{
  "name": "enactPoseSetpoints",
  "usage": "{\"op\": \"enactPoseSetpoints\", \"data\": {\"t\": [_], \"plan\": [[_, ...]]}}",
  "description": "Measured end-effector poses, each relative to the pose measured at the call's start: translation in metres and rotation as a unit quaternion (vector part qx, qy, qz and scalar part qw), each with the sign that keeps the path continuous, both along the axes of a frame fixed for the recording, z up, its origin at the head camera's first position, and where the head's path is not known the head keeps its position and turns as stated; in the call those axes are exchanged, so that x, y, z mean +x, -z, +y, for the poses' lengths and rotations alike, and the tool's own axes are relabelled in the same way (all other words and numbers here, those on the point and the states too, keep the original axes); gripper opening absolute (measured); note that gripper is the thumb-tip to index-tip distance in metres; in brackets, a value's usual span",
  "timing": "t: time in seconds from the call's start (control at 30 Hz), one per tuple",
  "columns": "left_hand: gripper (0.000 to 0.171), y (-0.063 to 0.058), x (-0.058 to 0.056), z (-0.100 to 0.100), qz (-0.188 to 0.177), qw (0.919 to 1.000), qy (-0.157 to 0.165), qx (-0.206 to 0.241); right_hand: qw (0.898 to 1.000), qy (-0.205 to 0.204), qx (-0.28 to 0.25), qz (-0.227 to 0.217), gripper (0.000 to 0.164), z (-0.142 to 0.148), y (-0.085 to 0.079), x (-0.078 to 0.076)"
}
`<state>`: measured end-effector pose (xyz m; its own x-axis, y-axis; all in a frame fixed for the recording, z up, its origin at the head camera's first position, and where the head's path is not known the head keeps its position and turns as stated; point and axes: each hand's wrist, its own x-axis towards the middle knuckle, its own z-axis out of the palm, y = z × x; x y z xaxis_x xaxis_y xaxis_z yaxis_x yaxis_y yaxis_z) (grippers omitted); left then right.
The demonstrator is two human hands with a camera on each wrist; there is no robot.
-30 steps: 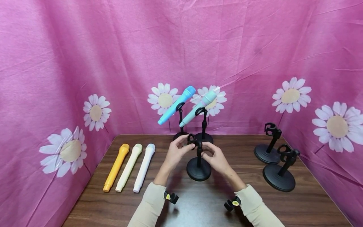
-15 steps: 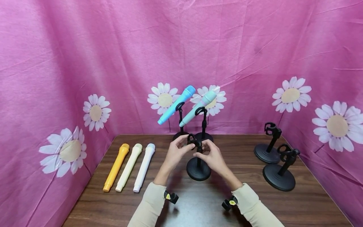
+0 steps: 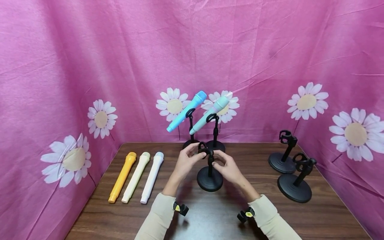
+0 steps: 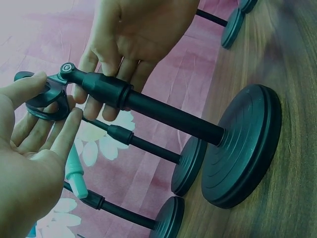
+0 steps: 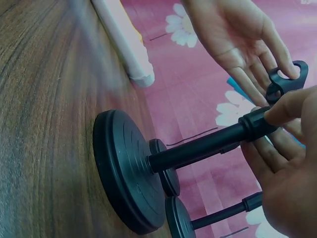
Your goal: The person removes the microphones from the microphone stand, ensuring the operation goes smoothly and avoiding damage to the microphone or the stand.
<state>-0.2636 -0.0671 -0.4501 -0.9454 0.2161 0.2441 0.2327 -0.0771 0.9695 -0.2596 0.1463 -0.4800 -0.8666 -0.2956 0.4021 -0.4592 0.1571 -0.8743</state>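
Note:
A black tabletop microphone stand (image 3: 210,181) stands upright on its round base in the middle of the table. My left hand (image 3: 185,163) pinches its clip (image 4: 60,106) between thumb and fingers. On the other side, my right hand (image 3: 230,168) holds the collar (image 5: 255,124) at the top of the pole, thumb on the near side and fingers behind. The clip is unfilled. Behind it, a blue microphone (image 3: 187,111) and a mint green microphone (image 3: 210,115) lean in the clips of two similar stands, whose bases are partly hidden.
Orange (image 3: 123,176), pale yellow (image 3: 136,176) and white (image 3: 152,176) microphones lie side by side on the table's left. Two more black stands, one farther back (image 3: 282,161) and one nearer (image 3: 295,186), stand at the right. A pink flowered cloth (image 3: 255,66) hangs behind the table.
My right hand's thumb and wrist shifted left across the collar, then back right to about where they were. The left hand and the stand stay in place.

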Motion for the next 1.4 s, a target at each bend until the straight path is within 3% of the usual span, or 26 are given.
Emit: {"op": "enactPoseSetpoints", "data": {"t": [0.13, 0.43, 0.7, 0.9, 1.03, 1.23, 1.4], "plan": [[0.045, 0.0, 0.001, -0.001, 0.001, 1.0, -0.002, -0.006, 1.0, 0.009, 0.004, 0.007, 0.035, 0.0, 0.002, 0.0], [0.045, 0.0, 0.001, -0.001, 0.005, 1.0, -0.004, -0.004, 0.995, 0.076, 0.037, 0.043, 0.032, -0.007, 0.003, -0.002], [0.045, 0.0, 0.002, 0.0, 0.005, 1.0, -0.005, 0.0, 0.987, 0.145, 0.061, 0.027, 0.036, -0.017, -0.001, -0.002], [0.045, 0.0, 0.002, 0.001, -0.001, 1.0, -0.003, 0.002, 0.984, 0.163, 0.064, 0.025, 0.04, -0.02, -0.001, -0.002], [0.047, 0.0, 0.002, 0.0, -0.004, 1.0, -0.005, -0.008, 0.987, 0.143, 0.062, 0.02, 0.04, -0.017, 0.001, -0.002], [0.046, 0.0, 0.002, 0.0, -0.002, 1.0, 0.002, -0.007, 0.998, 0.052, 0.03, -0.007, 0.034, -0.005, 0.002, -0.002], [0.045, -0.001, 0.001, 0.0, -0.004, 1.0, 0.001, -0.004, 1.0, 0.001, -0.002, -0.029, 0.033, -0.001, 0.002, -0.004]]}}
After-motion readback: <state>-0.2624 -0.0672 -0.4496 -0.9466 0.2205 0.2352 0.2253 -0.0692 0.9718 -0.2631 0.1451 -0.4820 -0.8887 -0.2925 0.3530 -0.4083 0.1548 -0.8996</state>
